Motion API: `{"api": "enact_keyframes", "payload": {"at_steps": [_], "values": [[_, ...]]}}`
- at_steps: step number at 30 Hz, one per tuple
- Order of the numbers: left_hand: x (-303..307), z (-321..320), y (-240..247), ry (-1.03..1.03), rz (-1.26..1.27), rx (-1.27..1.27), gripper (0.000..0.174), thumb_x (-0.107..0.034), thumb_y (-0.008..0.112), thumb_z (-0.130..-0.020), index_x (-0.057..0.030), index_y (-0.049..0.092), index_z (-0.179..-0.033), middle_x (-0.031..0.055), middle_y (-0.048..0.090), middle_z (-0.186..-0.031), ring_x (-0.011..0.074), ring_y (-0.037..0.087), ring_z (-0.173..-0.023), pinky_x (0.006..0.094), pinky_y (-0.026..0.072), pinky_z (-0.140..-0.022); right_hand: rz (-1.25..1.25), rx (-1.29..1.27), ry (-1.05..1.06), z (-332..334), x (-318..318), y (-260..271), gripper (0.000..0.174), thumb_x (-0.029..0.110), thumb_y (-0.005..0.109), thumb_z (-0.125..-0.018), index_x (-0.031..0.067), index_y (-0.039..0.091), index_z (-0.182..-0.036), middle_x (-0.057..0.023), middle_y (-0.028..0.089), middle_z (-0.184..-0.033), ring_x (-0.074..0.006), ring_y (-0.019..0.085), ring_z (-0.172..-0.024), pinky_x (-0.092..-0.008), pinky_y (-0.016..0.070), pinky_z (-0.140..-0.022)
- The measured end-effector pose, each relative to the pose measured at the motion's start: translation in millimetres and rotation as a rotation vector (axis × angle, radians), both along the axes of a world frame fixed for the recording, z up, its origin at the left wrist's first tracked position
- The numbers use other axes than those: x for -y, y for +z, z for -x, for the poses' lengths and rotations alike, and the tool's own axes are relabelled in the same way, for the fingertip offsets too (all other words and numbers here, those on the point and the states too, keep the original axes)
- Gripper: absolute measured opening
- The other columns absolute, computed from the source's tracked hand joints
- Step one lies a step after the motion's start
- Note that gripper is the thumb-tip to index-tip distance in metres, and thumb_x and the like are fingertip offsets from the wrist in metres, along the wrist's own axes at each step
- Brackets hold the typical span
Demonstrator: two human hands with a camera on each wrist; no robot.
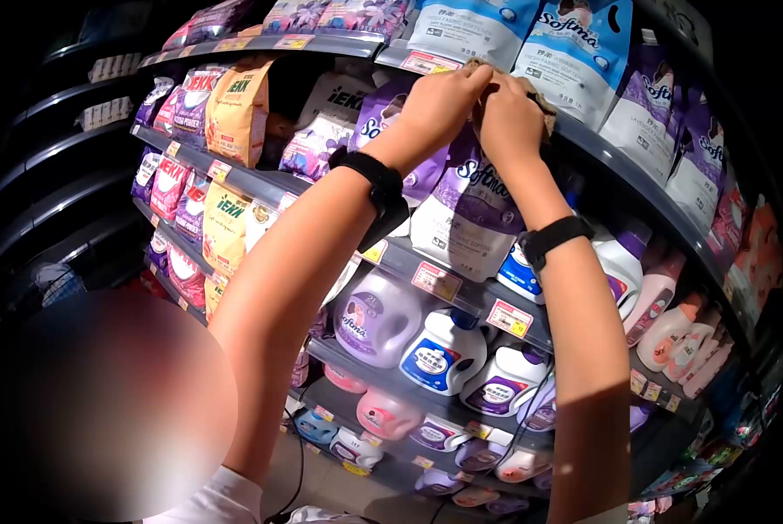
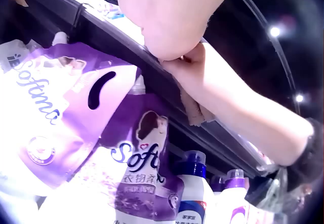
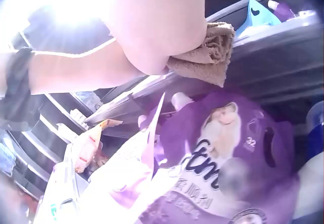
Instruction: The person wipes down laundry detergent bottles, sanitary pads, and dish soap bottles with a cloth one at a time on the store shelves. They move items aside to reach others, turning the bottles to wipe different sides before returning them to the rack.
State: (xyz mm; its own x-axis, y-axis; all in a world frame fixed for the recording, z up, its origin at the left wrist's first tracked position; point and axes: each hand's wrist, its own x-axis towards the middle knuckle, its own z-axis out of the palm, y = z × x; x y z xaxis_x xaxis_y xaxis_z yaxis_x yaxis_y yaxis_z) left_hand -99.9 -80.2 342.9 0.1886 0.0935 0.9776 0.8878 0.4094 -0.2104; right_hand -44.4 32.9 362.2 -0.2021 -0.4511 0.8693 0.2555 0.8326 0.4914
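Both hands meet at the front edge of the upper shelf (image 1: 618, 166) in the head view. The right hand (image 1: 511, 122) has curled fingers round a folded brown cloth (image 1: 544, 109); in the right wrist view the cloth (image 3: 205, 57) sticks out beside that hand (image 3: 162, 31). Touching it, the left hand (image 1: 439, 105) has its fingertips together at the shelf edge; whether it pinches the cloth too is hidden. In the left wrist view the cloth (image 2: 193, 105) hangs below the right hand (image 2: 195, 74), with the left hand (image 2: 167, 26) in front.
Blue and white pouches (image 1: 575, 52) stand on the shelf above the hands. Purple Softma pouches (image 1: 470, 210) hang or stand just below them. Lower shelves hold bottles (image 1: 444, 354), with price tags (image 1: 435, 281) along the edges. Yellow bags (image 1: 237, 113) stand at the left.
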Motion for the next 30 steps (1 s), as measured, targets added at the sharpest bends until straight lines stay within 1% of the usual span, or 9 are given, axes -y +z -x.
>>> {"api": "enact_keyframes", "payload": {"at_steps": [5,7,8,9,12,17,24,27,30], "values": [[42,17,-36,0.029,-0.047,-0.065,0.007,-0.006,0.052,-0.077,-0.0087,0.052,-0.084,0.0098,0.063,-0.078,0.0304,0.062,-0.073,0.0388,0.048,-0.058,-0.097,0.177,0.205,20,19,-26,0.017,0.008,0.055,-0.076,0.007,0.059,-0.093,-0.0089,0.06,-0.101,-0.0297,0.059,-0.09,-0.0399,0.0499,-0.071],[73,1,-81,0.032,0.19,0.225,0.035,-0.011,0.052,-0.084,-0.0087,0.053,-0.118,0.0234,0.054,-0.116,0.0288,0.053,-0.11,0.0406,0.041,-0.092,-0.04,0.28,0.322,-3,45,-70,0.016,0.005,0.055,-0.077,0.0052,0.058,-0.092,-0.0082,0.061,-0.103,-0.0279,0.057,-0.097,-0.0379,0.0506,-0.072],[63,14,-118,-0.342,-0.01,-0.013,0.02,-0.013,0.044,-0.086,-0.0036,0.056,-0.099,0.0214,0.059,-0.095,0.0385,0.057,-0.088,0.0465,0.0446,-0.078,-0.088,0.311,0.343,-3,44,-94,0.017,0.005,0.055,-0.077,0.0044,0.059,-0.093,-0.0078,0.061,-0.104,-0.0266,0.057,-0.099,-0.0369,0.0508,-0.072],[84,1,-135,0.085,0.087,-0.117,0.011,-0.007,0.053,-0.078,-0.0085,0.056,-0.088,0.0077,0.063,-0.09,0.0281,0.061,-0.08,0.037,0.0489,-0.063,-0.136,0.334,0.353,-2,39,-118,0.018,0.005,0.055,-0.076,0.0037,0.06,-0.093,-0.0074,0.061,-0.106,-0.0253,0.057,-0.101,-0.036,0.051,-0.073],[81,4,-221,0.098,0.241,-0.002,0.026,-0.008,0.053,-0.078,-0.0072,0.058,-0.104,0.0101,0.061,-0.108,0.027,0.06,-0.094,0.0332,0.0497,-0.078,-0.116,0.489,0.322,-9,18,-196,0.013,0.003,0.057,-0.068,0.0063,0.065,-0.077,-0.0041,0.06,-0.109,-0.0203,0.054,-0.108,-0.0318,0.0512,-0.075],[63,-17,-310,-0.035,0.423,0.223,0.03,-0.008,0.055,-0.074,-0.003,0.057,-0.104,0.0128,0.061,-0.105,0.0275,0.058,-0.099,0.035,0.048,-0.084,0.164,0.647,0.339,-36,-1,-298,0.011,-0.002,0.056,-0.069,0.0053,0.065,-0.072,-0.0038,0.058,-0.117,-0.022,0.048,-0.118,-0.0358,0.0492,-0.079],[17,-55,-424,-0.293,0.432,0.667,0.029,0.001,0.054,-0.073,0.0007,0.058,-0.102,0.0161,0.062,-0.1,0.0331,0.061,-0.087,0.0379,0.0497,-0.076,0.511,0.856,0.275,-66,-40,-471,0.022,0.0,0.054,-0.07,-0.0026,0.065,-0.088,-0.016,0.059,-0.109,-0.0306,0.05,-0.112,-0.0361,0.0446,-0.09],[-11,-85,-495,-0.357,0.477,0.947,0.053,0.003,0.058,-0.067,-0.0022,0.05,-0.119,0.0176,0.058,-0.108,0.0355,0.056,-0.096,0.0392,0.0469,-0.082,0.713,1.057,0.09,-86,-37,-511,0.027,0.003,0.056,-0.071,-0.0022,0.065,-0.095,-0.0179,0.052,-0.121,-0.0294,0.048,-0.116,-0.0364,0.0437,-0.091],[-28,-101,-507,-0.324,0.502,0.935,0.07,0.004,0.061,-0.062,-0.0024,0.041,-0.129,0.0207,0.046,-0.124,0.0381,0.047,-0.111,0.0419,0.0401,-0.093,0.747,0.898,0.126,-90,-45,-548,0.036,0.003,0.055,-0.073,-0.0037,0.058,-0.109,-0.0195,0.049,-0.125,-0.0308,0.047,-0.117,-0.0378,0.0437,-0.092]]}}
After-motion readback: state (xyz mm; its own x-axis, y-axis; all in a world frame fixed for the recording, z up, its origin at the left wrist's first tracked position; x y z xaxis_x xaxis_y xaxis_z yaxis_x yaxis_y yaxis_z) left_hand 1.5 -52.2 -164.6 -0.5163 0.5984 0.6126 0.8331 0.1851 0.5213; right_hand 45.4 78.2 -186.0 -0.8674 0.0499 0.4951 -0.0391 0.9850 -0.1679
